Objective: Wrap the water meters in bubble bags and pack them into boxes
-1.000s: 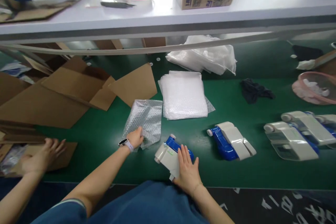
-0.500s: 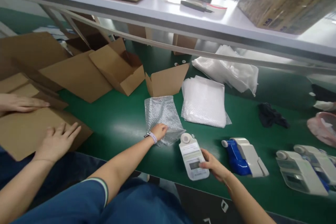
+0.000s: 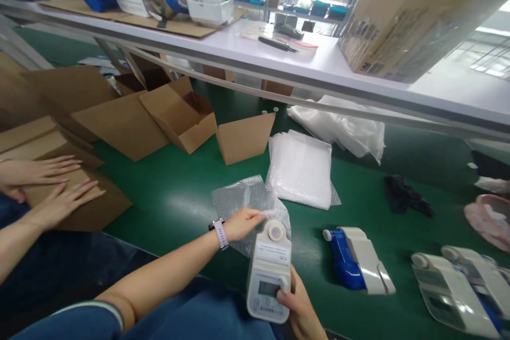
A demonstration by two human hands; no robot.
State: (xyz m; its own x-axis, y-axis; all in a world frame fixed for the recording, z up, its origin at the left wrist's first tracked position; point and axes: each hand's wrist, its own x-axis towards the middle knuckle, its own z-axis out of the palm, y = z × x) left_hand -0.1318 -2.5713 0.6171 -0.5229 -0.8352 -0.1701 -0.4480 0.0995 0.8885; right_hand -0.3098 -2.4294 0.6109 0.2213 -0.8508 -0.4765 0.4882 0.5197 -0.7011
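Lifted off the belt now, the meter [image 3: 268, 276] stands up in my right hand [image 3: 300, 305], with its round end just beside the bubble bag [image 3: 239, 196]. My right fingers [image 3: 297, 297] wrap under and around its lower edge, holding it, and my thumb [image 3: 283, 295] presses on the front near the small screen [image 3: 268, 289].

My left hand [image 3: 243, 224] lies on the bag with the fingers close together. A watch [image 3: 217, 231] sits on that wrist. I cannot tell if these fingers pinch the plastic or only press on it, and I cannot see the bag's mouth well.

A few things could go wrong here. I hold the meter with just 1 hand, so it could slip and hit the green belt [image 3: 167, 223] if my grip gets loose. The bag is thin and the belt looks smooth, so the bag could slide if my left hand only rests on it. A hard edge of the meter could also catch the bag and tear it.

Close by lies a stack of bubble bags [image 3: 298, 170], which a careless push could shift. Another meter [image 3: 354, 260] lies to my right, so a wide swing could bump it. Another person's 2 hands [image 3: 48, 188] press on cardboard [image 3: 85, 207], well apart from mine.
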